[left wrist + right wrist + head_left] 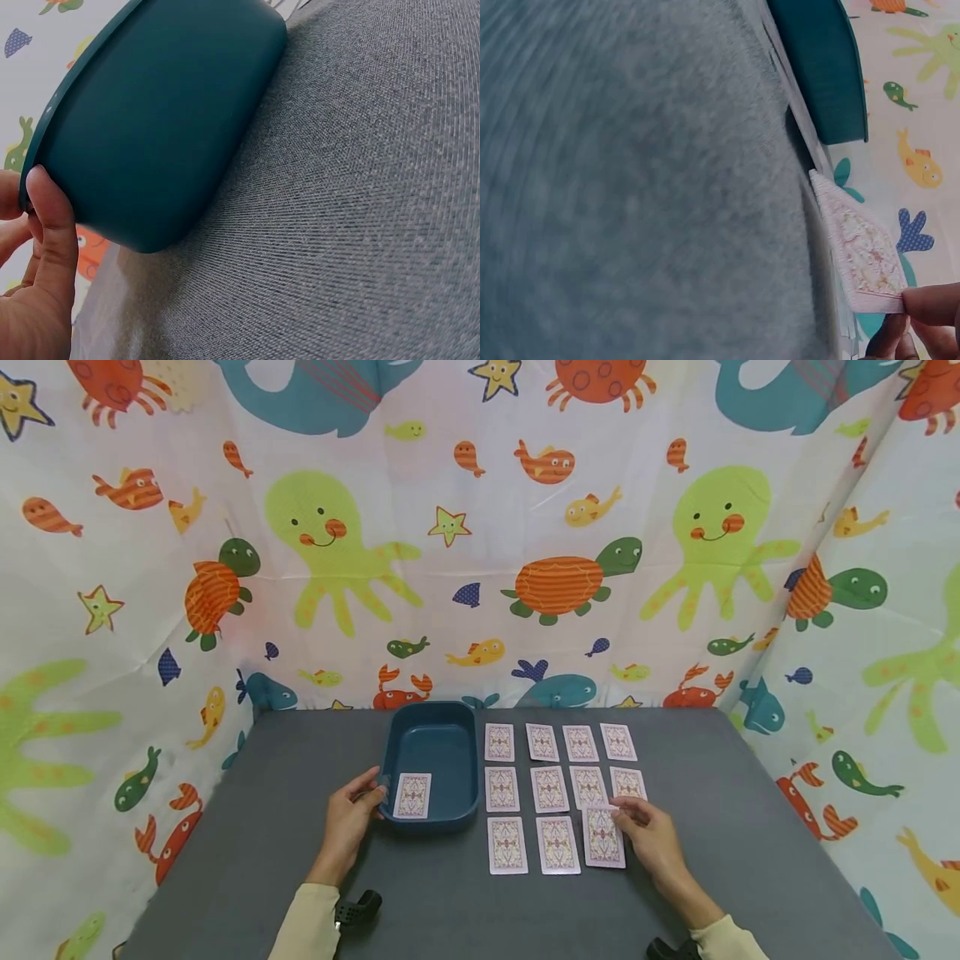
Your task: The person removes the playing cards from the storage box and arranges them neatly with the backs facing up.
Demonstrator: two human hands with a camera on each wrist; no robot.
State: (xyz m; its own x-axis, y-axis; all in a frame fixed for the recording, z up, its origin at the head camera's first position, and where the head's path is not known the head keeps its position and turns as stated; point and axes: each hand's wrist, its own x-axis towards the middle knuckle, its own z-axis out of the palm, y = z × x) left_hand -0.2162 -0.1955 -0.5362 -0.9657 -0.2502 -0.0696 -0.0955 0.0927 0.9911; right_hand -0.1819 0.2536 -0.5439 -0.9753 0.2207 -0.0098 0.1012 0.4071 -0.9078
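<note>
My left hand (351, 817) pinches the rim of a dark blue plastic tub (161, 112) at its near left side, thumb outside the wall. Inside the tub, toward its near left corner, shows one playing card (412, 796) with its patterned back up. My right hand (651, 839) pinches another playing card (603, 837) by its right edge between thumb and fingers. This card is back side up and overlaps the lower end of a middle-row card (588, 786) in the head view. In the right wrist view the held card (864, 251) is tilted.
Several face-down cards lie in rows right of the tub, among them a far-row card (499, 742) and a near-row card (507, 845). They rest on a grey cloth-covered table (450, 910). A curtain (480, 510) printed with sea animals stands behind and at both sides.
</note>
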